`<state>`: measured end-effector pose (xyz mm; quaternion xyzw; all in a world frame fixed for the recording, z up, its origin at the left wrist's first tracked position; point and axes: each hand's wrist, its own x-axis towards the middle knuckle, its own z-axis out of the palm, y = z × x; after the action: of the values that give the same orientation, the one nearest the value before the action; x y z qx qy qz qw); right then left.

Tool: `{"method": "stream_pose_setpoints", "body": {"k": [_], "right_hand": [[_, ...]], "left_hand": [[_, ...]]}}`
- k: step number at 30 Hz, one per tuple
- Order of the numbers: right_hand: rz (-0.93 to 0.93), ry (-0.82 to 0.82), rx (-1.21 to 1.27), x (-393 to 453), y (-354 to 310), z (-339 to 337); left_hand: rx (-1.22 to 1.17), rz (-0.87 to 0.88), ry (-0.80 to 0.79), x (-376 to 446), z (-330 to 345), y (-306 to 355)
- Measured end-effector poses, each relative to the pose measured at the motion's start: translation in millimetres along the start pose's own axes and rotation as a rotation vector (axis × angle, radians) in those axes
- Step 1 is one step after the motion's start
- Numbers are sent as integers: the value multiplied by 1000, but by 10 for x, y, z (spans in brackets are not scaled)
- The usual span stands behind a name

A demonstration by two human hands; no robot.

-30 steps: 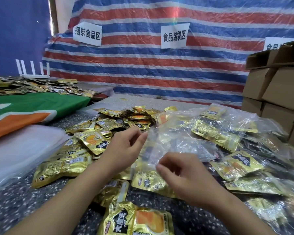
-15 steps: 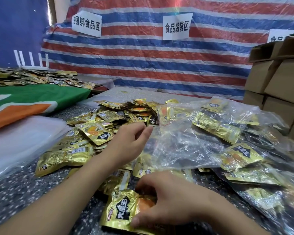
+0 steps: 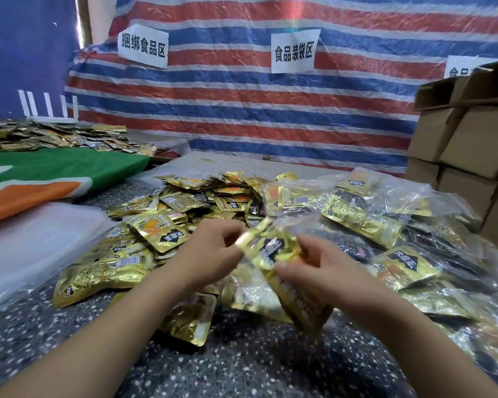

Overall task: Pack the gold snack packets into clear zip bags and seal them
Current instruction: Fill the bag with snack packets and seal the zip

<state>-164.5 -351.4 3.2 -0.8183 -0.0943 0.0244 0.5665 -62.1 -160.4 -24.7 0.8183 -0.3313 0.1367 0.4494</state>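
Dozens of gold snack packets lie loose on the speckled desk [image 3: 242, 366], and we take them in from the left. First comes a flat stack of empty clear bags [image 3: 38, 239] at the desk's left edge, then the loose heap of packets [image 3: 167, 222] spreading toward the middle.

Next we reach our left hand [image 3: 210, 254], fingers curled, apparently pinching the mouth of a clear zip bag [image 3: 250, 285] that hangs crumpled between the two hands; the film is so thin and blurred that we cannot tell exactly where its edge runs. Just beside it, our right hand [image 3: 325, 271] grips one gold packet [image 3: 273, 248], thumb on top, fingers curled beneath, the packet raised off the desk and tilted with its top corner toward the left hand.

So, as we read it, we are at the loading step: one packet is at the bag's opening, not clearly inside yet. The next move calls for the left hand to hold the mouth wide while the right hand slides the packet in corner first, without snagging the film.

Farther right lie the filled bags [image 3: 365, 219], piled near the cardboard boxes [image 3: 466, 145].
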Motion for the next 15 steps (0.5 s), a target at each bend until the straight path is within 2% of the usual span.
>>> {"method": "stream_pose_setpoints", "body": {"k": [3,5,10,15], "right_hand": [[-10,247,239,32,-37,-153],[-44,346,391,50,-43,-250],[-237,456,679,85,-18,-388],[-357,490,751,119,18,-389]], "left_hand": [[52,65,-28,-31,17,55],[76,108,-50,-44,21,84],[13,155,-128,-73,24,143],[1,198,-179,-116,20,189]]}}
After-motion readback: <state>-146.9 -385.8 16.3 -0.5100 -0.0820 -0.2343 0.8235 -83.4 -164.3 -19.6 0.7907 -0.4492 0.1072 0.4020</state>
